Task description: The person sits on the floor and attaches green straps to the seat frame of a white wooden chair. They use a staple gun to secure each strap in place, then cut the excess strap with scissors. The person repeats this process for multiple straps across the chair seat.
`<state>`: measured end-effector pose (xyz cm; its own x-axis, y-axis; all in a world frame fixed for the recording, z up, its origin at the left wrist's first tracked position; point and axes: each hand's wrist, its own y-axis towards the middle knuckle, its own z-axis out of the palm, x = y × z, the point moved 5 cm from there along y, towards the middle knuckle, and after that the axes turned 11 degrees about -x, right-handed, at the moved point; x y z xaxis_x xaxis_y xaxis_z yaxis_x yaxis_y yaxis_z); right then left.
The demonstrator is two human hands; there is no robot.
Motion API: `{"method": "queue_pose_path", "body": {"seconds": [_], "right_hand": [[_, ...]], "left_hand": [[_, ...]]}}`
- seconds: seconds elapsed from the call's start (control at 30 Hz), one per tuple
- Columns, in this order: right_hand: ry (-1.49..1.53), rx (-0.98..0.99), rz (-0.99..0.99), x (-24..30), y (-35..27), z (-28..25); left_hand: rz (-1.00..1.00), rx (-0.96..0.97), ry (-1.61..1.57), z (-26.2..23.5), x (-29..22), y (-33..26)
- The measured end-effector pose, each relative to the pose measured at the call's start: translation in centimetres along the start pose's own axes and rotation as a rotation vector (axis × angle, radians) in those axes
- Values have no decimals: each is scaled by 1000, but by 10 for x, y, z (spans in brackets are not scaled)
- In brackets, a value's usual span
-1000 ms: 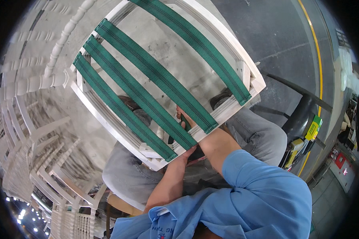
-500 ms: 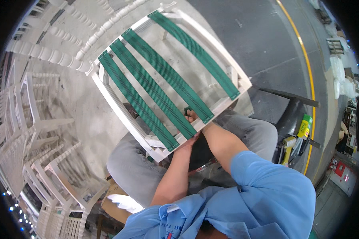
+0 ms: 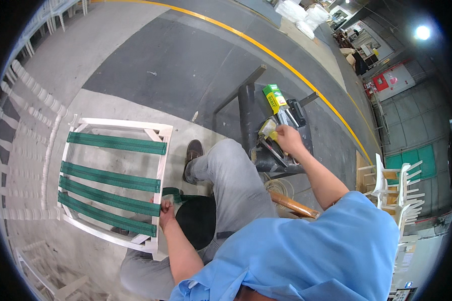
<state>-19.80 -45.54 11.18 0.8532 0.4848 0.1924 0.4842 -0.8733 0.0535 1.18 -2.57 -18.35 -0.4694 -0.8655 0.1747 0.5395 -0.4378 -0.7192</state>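
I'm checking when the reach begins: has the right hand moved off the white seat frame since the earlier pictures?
Yes. The right hand has left the white seat frame and gone rightward to the tool on the dark metal stand.

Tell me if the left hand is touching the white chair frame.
Touching. In the head view the left hand grips the near rail of the white chair frame, beside the green webbing straps.
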Motion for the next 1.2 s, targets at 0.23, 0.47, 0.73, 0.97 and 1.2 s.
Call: {"method": "queue_pose_path", "body": {"seconds": [0.23,0.47,0.73,0.97,1.2], "right_hand": [[-109,203,-64,-44,27,45],[161,117,-268,12,-7,-3],[671,703,-262,213,-120,-27],[493,1118,-372,326,-203,70],[349,1064,-456,355,-222,95]], "left_hand": [[20,-68,-72,-14,-20,-3],[187,-34,4,-9,-26,-12],[180,-68,30,-3,-16,-12],[155,-148,69,2,-20,-19],[264,-112,146,5,-30,-26]]}}
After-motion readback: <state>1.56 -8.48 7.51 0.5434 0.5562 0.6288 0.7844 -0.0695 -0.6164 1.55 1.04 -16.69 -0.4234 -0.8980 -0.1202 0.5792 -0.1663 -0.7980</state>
